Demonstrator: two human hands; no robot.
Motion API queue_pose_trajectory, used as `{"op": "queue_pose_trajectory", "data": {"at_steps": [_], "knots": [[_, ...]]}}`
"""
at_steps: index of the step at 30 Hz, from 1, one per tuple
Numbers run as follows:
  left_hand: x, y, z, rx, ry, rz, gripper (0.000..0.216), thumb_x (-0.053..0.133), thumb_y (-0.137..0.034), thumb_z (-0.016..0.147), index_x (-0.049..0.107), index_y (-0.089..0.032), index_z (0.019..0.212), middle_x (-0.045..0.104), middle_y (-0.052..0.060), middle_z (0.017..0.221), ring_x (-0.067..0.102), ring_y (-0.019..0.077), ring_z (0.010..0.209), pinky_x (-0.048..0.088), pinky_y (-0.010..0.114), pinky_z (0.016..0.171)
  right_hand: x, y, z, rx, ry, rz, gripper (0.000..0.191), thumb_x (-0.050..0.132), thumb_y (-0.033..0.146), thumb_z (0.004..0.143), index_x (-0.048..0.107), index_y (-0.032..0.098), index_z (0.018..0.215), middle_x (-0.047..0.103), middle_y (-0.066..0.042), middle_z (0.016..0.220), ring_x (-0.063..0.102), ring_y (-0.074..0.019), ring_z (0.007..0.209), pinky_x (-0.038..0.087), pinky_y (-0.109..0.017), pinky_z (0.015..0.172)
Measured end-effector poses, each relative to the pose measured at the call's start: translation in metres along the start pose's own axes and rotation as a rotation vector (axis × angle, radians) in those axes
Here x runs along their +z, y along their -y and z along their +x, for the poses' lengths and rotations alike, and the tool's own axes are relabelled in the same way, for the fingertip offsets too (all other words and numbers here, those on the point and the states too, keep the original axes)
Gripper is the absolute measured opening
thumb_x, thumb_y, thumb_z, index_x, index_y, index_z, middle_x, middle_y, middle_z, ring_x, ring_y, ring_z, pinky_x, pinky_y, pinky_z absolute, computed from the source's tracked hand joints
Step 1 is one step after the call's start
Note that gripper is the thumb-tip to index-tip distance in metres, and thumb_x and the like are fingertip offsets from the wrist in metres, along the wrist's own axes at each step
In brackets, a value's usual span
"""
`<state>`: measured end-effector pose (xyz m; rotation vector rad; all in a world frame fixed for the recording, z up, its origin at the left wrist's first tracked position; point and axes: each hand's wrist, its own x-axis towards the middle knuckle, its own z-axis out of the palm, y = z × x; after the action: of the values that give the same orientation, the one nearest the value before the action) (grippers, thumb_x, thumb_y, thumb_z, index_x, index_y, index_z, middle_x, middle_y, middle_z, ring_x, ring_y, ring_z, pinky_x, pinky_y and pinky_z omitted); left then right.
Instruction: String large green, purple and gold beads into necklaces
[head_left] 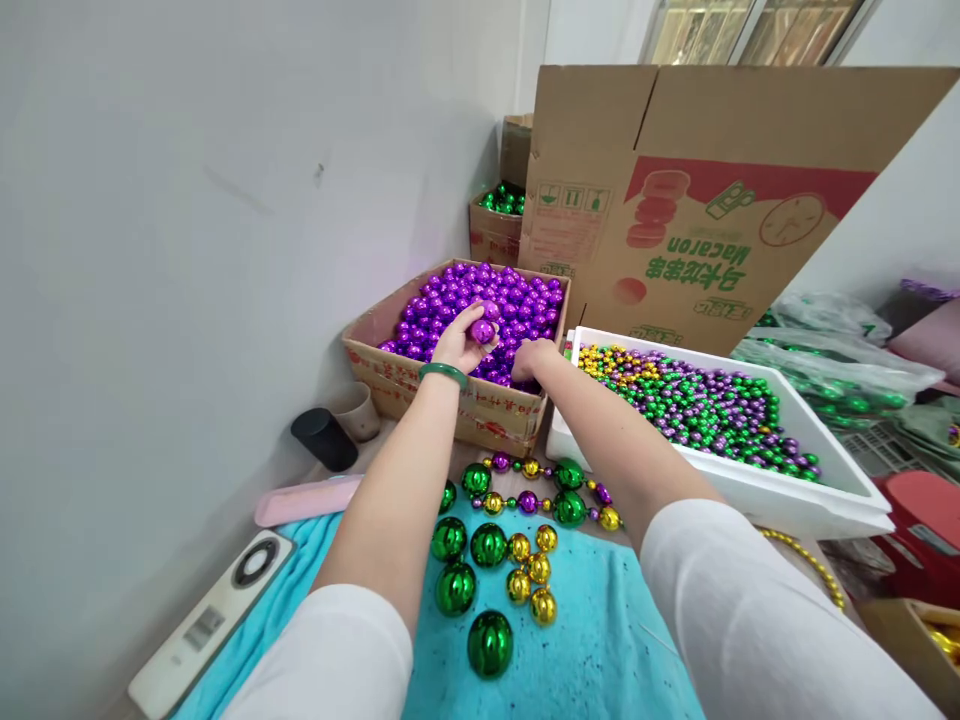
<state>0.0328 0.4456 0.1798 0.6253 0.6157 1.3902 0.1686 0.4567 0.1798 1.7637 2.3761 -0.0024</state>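
Observation:
Shiny purple balls [517, 290] fill a cardboard box [495, 405] against the wall. Over the box, my left hand [463, 342] is turned palm up, its fingers curled around at least two purple balls [482, 331]; a green bangle [444, 375] circles that wrist. My right hand [534, 358] reaches down into the box's right front corner, and its fingertips are hidden, so what it grips does not show. Closer to me, large green balls [491, 644] and smaller gold balls [539, 568] lie on a turquoise cloth [585, 620].
A strand of mixed beads [527, 502] lies behind the cloth. On the right stands a white foam box [847, 500] of small coloured beads. A tall carton [585, 130] rises behind. A dark cylinder [324, 438], a cup [355, 410] and a white device [214, 620] sit left.

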Motion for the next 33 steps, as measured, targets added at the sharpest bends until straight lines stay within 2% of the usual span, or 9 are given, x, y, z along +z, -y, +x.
{"op": "queue_pose_trajectory", "data": {"at_steps": [4,9,14,17,20,22,27,30,33], "knots": [[-0.003,0.002,0.002,0.015,0.009,-0.002,0.033,0.069,-0.02,0.074,0.059,-0.024,0.105,0.063,-0.002,0.082,0.062,0.0094,0.06,0.051,0.02,0.051,0.007,0.007,0.002,0.08,0.007,0.019,0.047,0.079,0.024,0.067,0.07,0.002,0.107,0.06,-0.026,0.126,0.055,-0.0405,0.122,0.043,-0.056,0.098],[-0.001,0.003,0.0,0.096,0.005,0.031,0.034,0.073,-0.021,0.07,0.058,-0.023,0.1,0.064,-0.002,0.086,0.061,0.0097,0.062,0.053,0.022,0.052,0.008,0.014,0.003,0.1,-0.013,0.144,0.036,0.077,0.005,0.061,0.074,0.007,0.097,0.066,-0.026,0.116,0.061,-0.0431,0.113,0.048,-0.058,0.092],[0.003,0.005,-0.003,0.199,-0.023,0.077,0.034,0.072,-0.017,0.068,0.06,-0.021,0.099,0.066,-0.001,0.087,0.06,0.0107,0.062,0.052,0.023,0.052,-0.012,-0.004,-0.014,0.032,-0.197,0.399,0.035,0.065,0.025,0.084,0.064,0.01,0.115,0.067,-0.02,0.117,0.066,-0.0281,0.103,0.052,-0.038,0.088],[0.003,0.005,-0.001,0.212,-0.01,0.059,0.03,0.07,-0.017,0.07,0.06,-0.021,0.098,0.065,-0.002,0.086,0.06,0.0111,0.061,0.051,0.024,0.054,-0.021,-0.023,-0.045,-0.081,-0.151,0.984,0.042,0.038,0.045,0.098,0.059,0.013,0.117,0.07,-0.013,0.107,0.067,-0.0147,0.074,0.054,-0.026,0.065],[0.004,0.001,-0.001,0.207,0.01,0.049,0.027,0.07,-0.017,0.072,0.06,-0.023,0.096,0.065,-0.002,0.084,0.06,0.0111,0.061,0.049,0.025,0.054,-0.018,-0.038,-0.09,-0.233,0.113,1.759,0.049,0.029,0.051,0.099,0.058,0.013,0.105,0.071,-0.008,0.082,0.057,-0.0098,0.05,0.047,-0.021,0.047],[0.009,-0.001,-0.009,0.203,-0.001,0.061,0.025,0.069,-0.017,0.073,0.059,-0.023,0.095,0.065,-0.003,0.084,0.059,0.0109,0.06,0.048,0.024,0.053,-0.01,-0.043,-0.121,-0.276,0.238,2.005,0.048,0.029,0.052,0.099,0.058,0.014,0.1,0.068,-0.005,0.071,0.055,-0.0097,0.046,0.044,-0.019,0.042],[0.026,0.013,-0.079,0.158,0.162,0.231,0.023,0.06,-0.014,0.082,0.058,-0.023,0.103,0.063,-0.004,0.083,0.06,0.0112,0.06,0.047,0.024,0.049,0.014,-0.05,-0.195,-0.278,0.27,2.188,0.056,0.031,0.062,0.095,0.057,0.013,0.102,0.065,-0.003,0.066,0.056,-0.0104,0.045,0.044,-0.02,0.042],[0.028,0.043,-0.145,0.074,0.232,0.337,0.03,0.069,-0.021,0.077,0.06,-0.022,0.105,0.065,-0.002,0.086,0.061,0.0119,0.06,0.048,0.024,0.049,0.032,-0.051,-0.235,-0.208,0.246,2.217,0.062,0.031,0.067,0.092,0.058,0.012,0.103,0.062,-0.002,0.064,0.054,-0.0095,0.044,0.041,-0.02,0.042],[0.021,0.088,-0.206,0.015,0.16,0.402,0.037,0.077,-0.027,0.068,0.063,-0.021,0.102,0.067,0.001,0.091,0.063,0.013,0.069,0.052,0.026,0.059,0.065,-0.045,-0.265,-0.087,0.15,2.255,0.059,0.037,0.069,0.089,0.059,0.015,0.099,0.06,0.0,0.064,0.053,-0.0096,0.046,0.04,-0.021,0.043]]}}
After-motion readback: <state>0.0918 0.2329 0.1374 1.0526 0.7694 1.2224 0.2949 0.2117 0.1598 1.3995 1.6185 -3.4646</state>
